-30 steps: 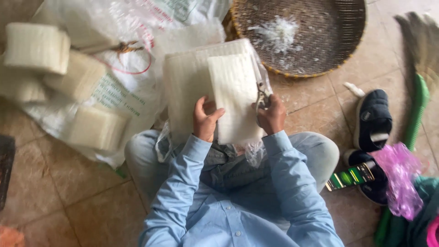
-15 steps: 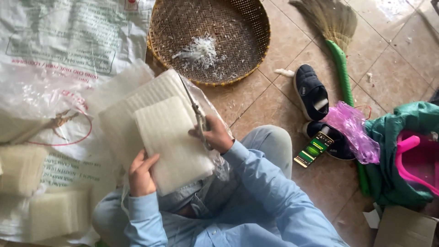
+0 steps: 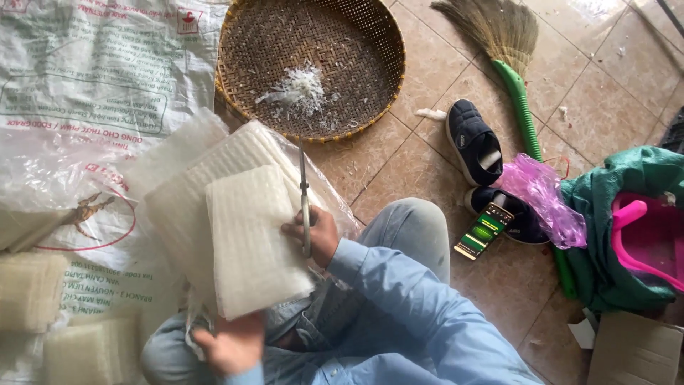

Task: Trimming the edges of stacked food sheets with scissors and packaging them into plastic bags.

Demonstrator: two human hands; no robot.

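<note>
I sit on a tiled floor with a stack of white ribbed noodle sheets [image 3: 249, 235] on my lap. My left hand [image 3: 228, 347] grips the stack's lower edge from beneath. My right hand [image 3: 313, 234] holds a pair of scissors [image 3: 304, 196], blades pointing up along the right edge of the sheets. A larger sheet stack wrapped in clear plastic [image 3: 214, 171] lies behind the held sheets.
A round woven basket [image 3: 370, 43] with white trimmings sits ahead. A printed plastic sack [image 3: 78, 85] and more sheet blocks [image 3: 28, 292] lie at left. Dark shoes [image 3: 472, 142], a phone [image 3: 484, 229], a green-handled broom [image 3: 516, 100], pink plastic and a green cloth are at right.
The view has swung further left and down across the floor. My right hand with the scissors stays at the stack's right edge; my left hand has slid down under the sheets.
</note>
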